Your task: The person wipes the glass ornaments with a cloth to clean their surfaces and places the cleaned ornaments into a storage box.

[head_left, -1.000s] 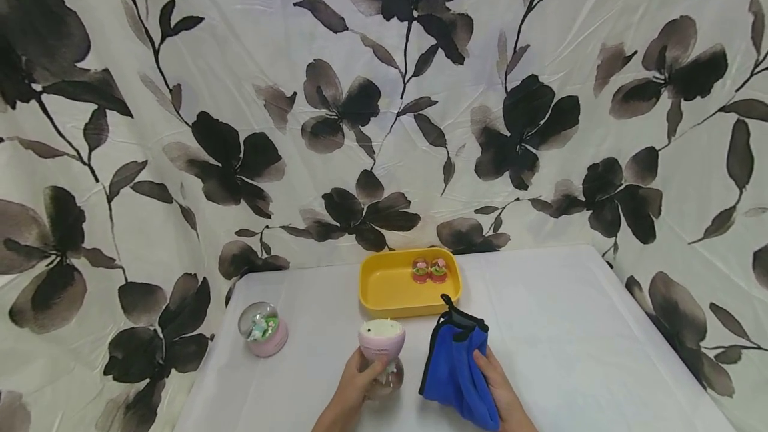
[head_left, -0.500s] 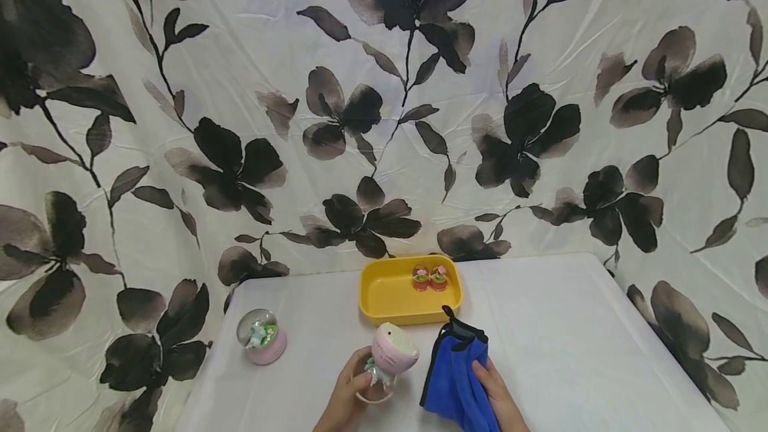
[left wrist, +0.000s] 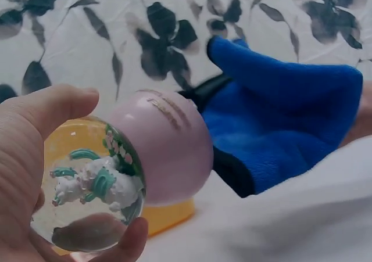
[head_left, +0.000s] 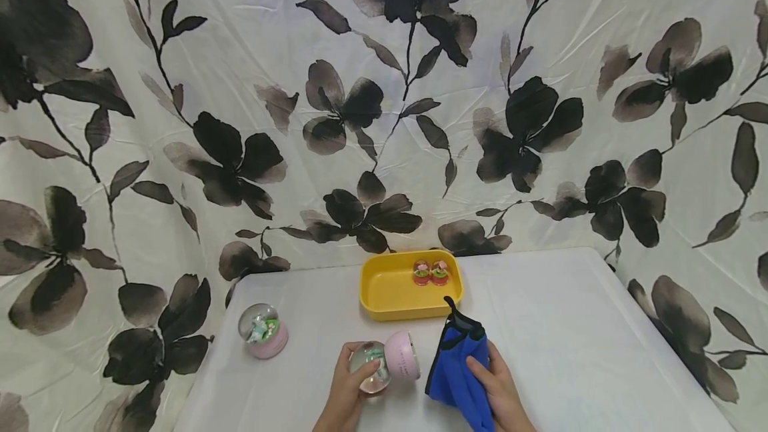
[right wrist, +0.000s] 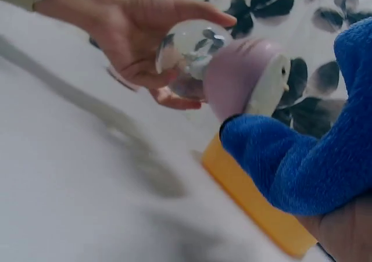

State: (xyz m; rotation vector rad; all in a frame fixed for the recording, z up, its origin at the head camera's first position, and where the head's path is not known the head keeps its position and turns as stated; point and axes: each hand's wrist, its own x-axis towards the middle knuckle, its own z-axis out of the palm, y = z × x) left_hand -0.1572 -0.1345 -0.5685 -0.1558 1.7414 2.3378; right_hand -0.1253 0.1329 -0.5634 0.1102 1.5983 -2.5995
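Observation:
My left hand (head_left: 346, 389) grips a snow globe (head_left: 401, 356) by its clear ball, tilted so its pink base points right. A white and teal figure shows inside the globe (left wrist: 96, 180) in the left wrist view. The underside of the base, pale with a small knob, faces the cloth in the right wrist view. In my right hand (head_left: 501, 385) is a blue cloth (head_left: 459, 379) with black edging and a black loop, pinched with the thumb in front. Cloth and globe base are close together; the head view shows a small gap between them.
A second snow globe (head_left: 264, 332) with a pink base stands at the left of the white table (head_left: 600, 352). Behind the hands is a yellow tray (head_left: 384, 315) holding two small red figurines (head_left: 431, 273). A floral curtain (head_left: 420, 152) hangs at the back.
The held snow globe has turned from base up to lying sideways, its base swinging right toward the cloth. My right thumb has moved further over the cloth.

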